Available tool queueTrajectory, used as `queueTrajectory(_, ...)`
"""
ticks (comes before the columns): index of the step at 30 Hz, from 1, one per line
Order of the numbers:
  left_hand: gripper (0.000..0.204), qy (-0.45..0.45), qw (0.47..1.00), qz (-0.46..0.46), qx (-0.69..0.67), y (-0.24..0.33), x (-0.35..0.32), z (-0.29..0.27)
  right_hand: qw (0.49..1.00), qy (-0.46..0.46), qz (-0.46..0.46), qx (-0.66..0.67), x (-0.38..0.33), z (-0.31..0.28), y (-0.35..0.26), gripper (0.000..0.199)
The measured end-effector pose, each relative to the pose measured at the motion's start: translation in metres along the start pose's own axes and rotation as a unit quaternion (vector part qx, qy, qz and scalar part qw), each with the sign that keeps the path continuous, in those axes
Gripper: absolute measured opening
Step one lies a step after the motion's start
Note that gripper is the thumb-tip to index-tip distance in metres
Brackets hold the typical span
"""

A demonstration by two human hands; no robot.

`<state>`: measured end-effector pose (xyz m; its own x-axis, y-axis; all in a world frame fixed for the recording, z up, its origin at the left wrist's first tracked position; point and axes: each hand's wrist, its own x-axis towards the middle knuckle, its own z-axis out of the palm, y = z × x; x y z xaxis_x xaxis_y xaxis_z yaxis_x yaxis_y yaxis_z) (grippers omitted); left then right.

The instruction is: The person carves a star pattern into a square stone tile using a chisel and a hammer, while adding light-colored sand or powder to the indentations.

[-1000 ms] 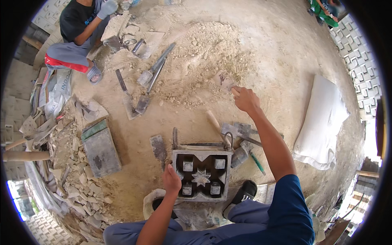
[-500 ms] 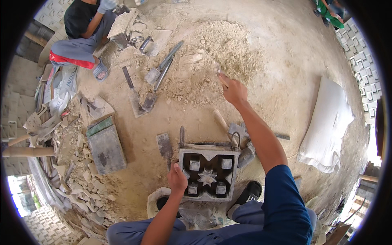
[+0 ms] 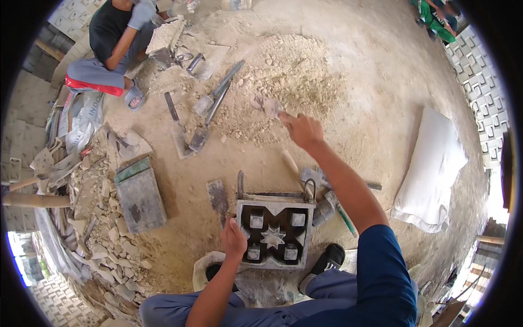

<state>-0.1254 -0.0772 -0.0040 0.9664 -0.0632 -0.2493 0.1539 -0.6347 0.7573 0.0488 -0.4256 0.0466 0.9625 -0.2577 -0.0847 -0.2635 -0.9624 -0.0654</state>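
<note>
A metal mould (image 3: 275, 265) with a star and several square blocks inside stands between my feet. My left hand (image 3: 233, 240) is closed on its left edge, thumb uppermost. My right hand (image 3: 304, 132) reaches forward, wrapped round the handle of a small trowel (image 3: 268, 106). The trowel's blade, coated in pale dust and slightly blurred, is at the near side of a heap of crumbly beige powder (image 3: 299, 65). A flat-bladed scraper (image 3: 218, 197) lies just left of the mould, its handle end close to my left hand.
A hammer-like tool (image 3: 324, 210) and a green-handled tool (image 3: 347, 220) lie right of the mould. Long-handled tools (image 3: 200, 136) lie ahead. Grey slabs (image 3: 143, 200) and rubble (image 3: 103, 245) are left, a white sack (image 3: 433, 169) right. A gloved co-worker (image 3: 111, 49) sits far left.
My right hand has moved left and nearer, bringing the trowel across the powder heap, with its blade now showing. The left hand stays on the mould.
</note>
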Motion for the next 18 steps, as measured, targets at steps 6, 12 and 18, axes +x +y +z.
queueTrajectory(6, 0.044, 0.01, 1.0, 0.004, 0.01, 0.0, -0.002, 0.0, 0.995, -0.022, 0.082, 0.046, -0.02, -0.009, 0.006, 0.03)
queueTrajectory(12, 0.043, 0.063, 0.998, 0.03, -0.007, 0.006, -0.002, -0.003, 0.977, -0.047, 0.175, 0.108, -0.025, -0.015, 0.045, 0.032)
queueTrajectory(18, 0.042, 0.023, 0.999, 0.036, 0.003, -0.002, -0.001, 0.0, 0.951, -0.052, 0.189, 0.239, 0.022, 0.011, 0.005, 0.032)
